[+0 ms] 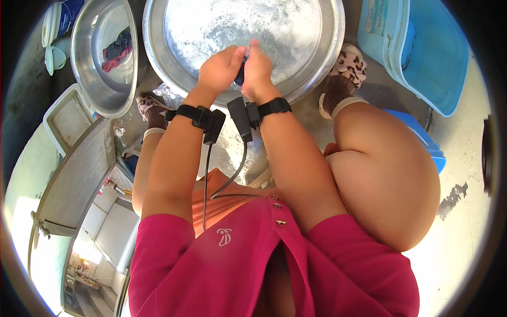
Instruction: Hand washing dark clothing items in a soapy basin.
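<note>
Dark cloth (240, 73), a small wet bunch of it, sits pinched between my two hands, and only a sliver shows in the gap between them. My left hand (222, 68) is closed on it from the nine o'clock side, my right hand (257, 67) closed on it from three o'clock, thumbs pointing up toward twelve. The visible strip runs roughly from twelve to six, along the line where my palms meet. Both hands are equally near; neither leads. I cannot tell how much of the cloth hangs below my fingers. Outward from the grip, the hands hover just over the near rim of the big metal basin (158, 58), its soapy water (237, 21) spreading toward twelve. At ten o'clock stands a smaller metal bowl (84, 47) with red and dark clothes (116, 53) in it. A blue tub (422, 53) lies at two o'clock.
</note>
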`<state>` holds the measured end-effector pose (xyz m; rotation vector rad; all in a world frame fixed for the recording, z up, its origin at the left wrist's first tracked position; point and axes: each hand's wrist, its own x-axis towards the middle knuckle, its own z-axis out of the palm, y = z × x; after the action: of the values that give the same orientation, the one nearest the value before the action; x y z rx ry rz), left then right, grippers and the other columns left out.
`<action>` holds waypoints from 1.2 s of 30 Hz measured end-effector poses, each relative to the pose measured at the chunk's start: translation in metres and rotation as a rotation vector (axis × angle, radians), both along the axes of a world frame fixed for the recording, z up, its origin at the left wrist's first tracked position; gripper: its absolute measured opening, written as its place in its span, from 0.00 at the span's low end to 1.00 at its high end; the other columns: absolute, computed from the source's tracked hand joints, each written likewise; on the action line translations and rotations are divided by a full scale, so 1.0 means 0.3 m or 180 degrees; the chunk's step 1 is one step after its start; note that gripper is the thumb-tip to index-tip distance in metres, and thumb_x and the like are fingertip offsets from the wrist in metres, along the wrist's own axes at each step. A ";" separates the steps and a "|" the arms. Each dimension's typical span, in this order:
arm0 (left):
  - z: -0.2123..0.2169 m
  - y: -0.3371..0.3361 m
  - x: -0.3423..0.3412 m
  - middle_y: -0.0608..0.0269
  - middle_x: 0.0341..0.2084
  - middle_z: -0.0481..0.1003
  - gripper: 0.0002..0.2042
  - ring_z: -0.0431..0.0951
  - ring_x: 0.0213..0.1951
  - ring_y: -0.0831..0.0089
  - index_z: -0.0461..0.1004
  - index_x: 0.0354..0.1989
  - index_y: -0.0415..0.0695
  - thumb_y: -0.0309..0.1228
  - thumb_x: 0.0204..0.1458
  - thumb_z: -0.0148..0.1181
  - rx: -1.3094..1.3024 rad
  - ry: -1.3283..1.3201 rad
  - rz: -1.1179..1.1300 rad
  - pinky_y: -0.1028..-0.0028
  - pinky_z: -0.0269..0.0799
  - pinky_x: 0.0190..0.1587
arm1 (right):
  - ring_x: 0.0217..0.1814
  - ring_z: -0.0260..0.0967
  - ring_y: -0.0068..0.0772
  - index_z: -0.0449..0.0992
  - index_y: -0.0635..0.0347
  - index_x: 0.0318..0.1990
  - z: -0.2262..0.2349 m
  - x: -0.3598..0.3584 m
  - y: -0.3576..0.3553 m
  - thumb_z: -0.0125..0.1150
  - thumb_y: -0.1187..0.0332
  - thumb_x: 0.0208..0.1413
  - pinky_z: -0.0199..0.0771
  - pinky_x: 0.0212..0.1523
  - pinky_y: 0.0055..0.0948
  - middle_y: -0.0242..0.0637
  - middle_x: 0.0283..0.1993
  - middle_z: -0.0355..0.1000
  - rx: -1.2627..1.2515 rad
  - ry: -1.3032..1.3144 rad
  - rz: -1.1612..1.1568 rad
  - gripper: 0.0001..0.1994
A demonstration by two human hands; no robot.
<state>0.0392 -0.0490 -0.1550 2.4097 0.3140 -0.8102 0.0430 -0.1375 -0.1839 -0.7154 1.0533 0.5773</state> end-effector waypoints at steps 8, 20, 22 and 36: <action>-0.163 0.134 -0.135 0.51 0.48 0.61 0.15 0.67 0.43 0.50 0.64 0.44 0.47 0.42 0.53 0.47 0.1101 -0.0544 0.0825 0.60 0.65 0.45 | 0.42 0.60 0.27 0.58 0.57 0.51 -0.117 -0.046 -0.046 0.56 0.66 0.50 0.64 0.38 0.28 0.37 0.43 0.62 -0.1203 -0.0413 0.0745 0.21; -0.038 0.129 -0.031 0.66 0.33 0.71 0.08 0.70 0.37 0.74 0.65 0.37 0.47 0.25 0.47 0.50 -0.3421 0.0007 0.3356 0.70 0.66 0.41 | 0.36 0.67 0.31 0.63 0.52 0.53 -0.073 -0.024 -0.090 0.43 0.76 0.52 0.69 0.30 0.30 0.39 0.43 0.67 -0.0128 -0.0206 0.0950 0.20; -0.022 0.122 -0.034 0.66 0.32 0.71 0.09 0.70 0.37 0.74 0.65 0.38 0.47 0.24 0.47 0.50 -0.3801 -0.0048 0.3485 0.72 0.66 0.40 | 0.36 0.67 0.30 0.63 0.52 0.53 -0.064 -0.013 -0.063 0.42 0.74 0.53 0.69 0.31 0.30 0.38 0.42 0.68 0.0472 -0.0230 0.0739 0.18; 0.020 0.004 -0.121 0.50 0.37 0.69 0.23 0.73 0.35 0.54 0.60 0.48 0.46 0.52 0.53 0.40 0.0416 -0.1026 0.0105 0.61 0.69 0.34 | 0.42 0.61 0.32 0.65 0.56 0.48 0.050 0.010 -0.012 0.44 0.36 0.49 0.61 0.38 0.43 0.36 0.41 0.65 0.0854 0.0338 0.1162 0.32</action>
<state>0.0027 -0.0479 -0.1489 2.5989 0.2844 -0.3862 0.0459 -0.1410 -0.1690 -0.6474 0.9238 1.0605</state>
